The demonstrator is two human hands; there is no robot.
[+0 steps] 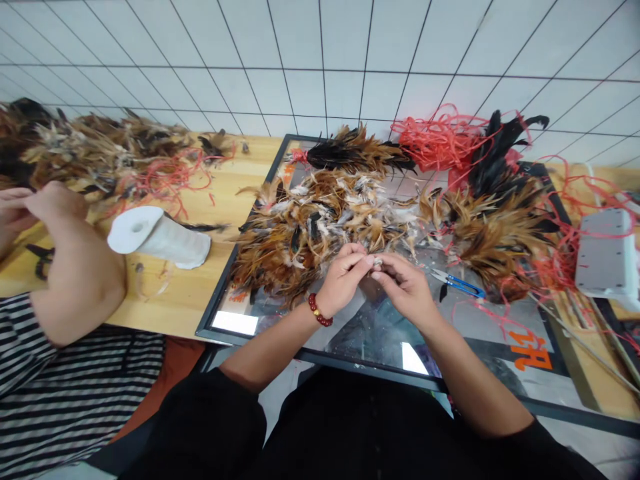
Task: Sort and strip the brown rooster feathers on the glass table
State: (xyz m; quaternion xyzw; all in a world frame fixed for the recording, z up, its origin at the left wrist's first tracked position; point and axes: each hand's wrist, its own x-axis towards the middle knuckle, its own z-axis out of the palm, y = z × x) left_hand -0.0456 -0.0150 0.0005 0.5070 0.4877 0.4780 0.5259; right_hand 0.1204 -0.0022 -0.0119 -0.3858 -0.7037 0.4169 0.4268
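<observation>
My left hand [345, 279], with a dark red beaded bracelet at the wrist, is closed in a pinch. Against it, my right hand [406, 288] pinches too. Between both sets of fingertips sits a small pale bundle [377, 264], perhaps feather ends; the fingers hide most of it. Just beyond my hands spreads a heap of brown, white and black feathers [320, 220]. Right of my right hand lie blue thread snips [457, 283], touched by neither hand. A tied feather bunch [357, 152] lies behind the heap, and larger bunched feathers [500, 220] lie to the right.
The black-framed glass panel [300, 347] lies on a wooden table [175, 303]. Red plastic strips [440, 140] tangle at the back, near a white box [604, 253]. At left are a white ribbon spool [170, 240], more feathers [110, 143] and another person's arm [83, 267].
</observation>
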